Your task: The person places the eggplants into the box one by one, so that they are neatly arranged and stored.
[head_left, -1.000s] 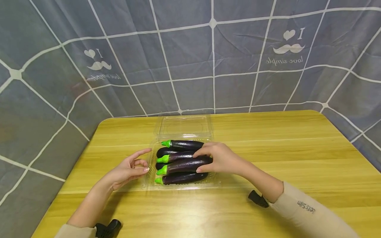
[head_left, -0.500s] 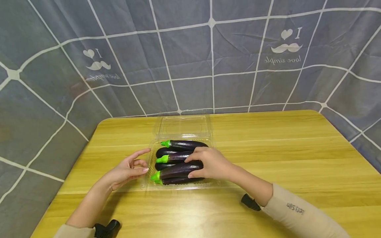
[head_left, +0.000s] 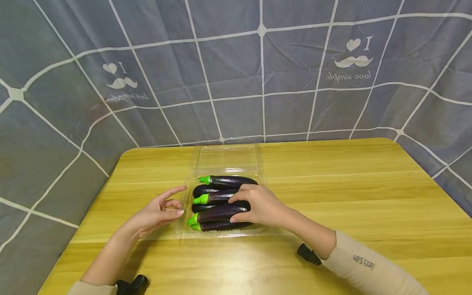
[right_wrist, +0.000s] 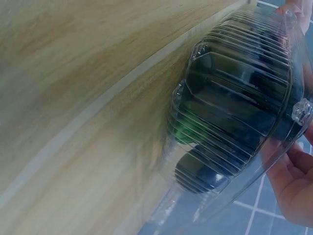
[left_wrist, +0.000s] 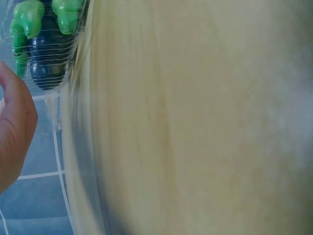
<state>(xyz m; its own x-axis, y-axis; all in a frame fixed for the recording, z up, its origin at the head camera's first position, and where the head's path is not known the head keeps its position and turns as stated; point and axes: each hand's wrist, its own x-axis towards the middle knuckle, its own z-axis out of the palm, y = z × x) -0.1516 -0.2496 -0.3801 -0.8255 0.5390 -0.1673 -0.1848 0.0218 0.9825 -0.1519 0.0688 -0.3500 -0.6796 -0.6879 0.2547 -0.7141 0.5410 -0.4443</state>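
Observation:
Several dark purple eggplants with bright green stems lie in a clear plastic clamshell box [head_left: 228, 234], stems toward the left. My right hand [head_left: 263, 207] grips the right end of an upper eggplant [head_left: 217, 213] near the front, thumb on its near side and fingers over its far side. Behind it lie another eggplant [head_left: 221, 197] and a rear eggplant [head_left: 230, 180]. At the box's left wall, my left hand [head_left: 156, 215] has its index finger extended and its other fingers loosely bent, holding nothing. Through the ribbed wall, the right wrist view shows dark eggplants [right_wrist: 230, 103].
The box's clear lid [head_left: 228, 157] lies folded back behind it on the wooden table [head_left: 332, 184]. A grey curtain [head_left: 236, 73] with white grid lines hangs behind and at both sides. Black wrist straps with camera mounts [head_left: 309, 254] sit below each hand.
My right hand has shifted left with the upper front eggplant, whose stem now sits further left, over the front eggplant's stem. Little differs over the last half second. The left hand stays put.

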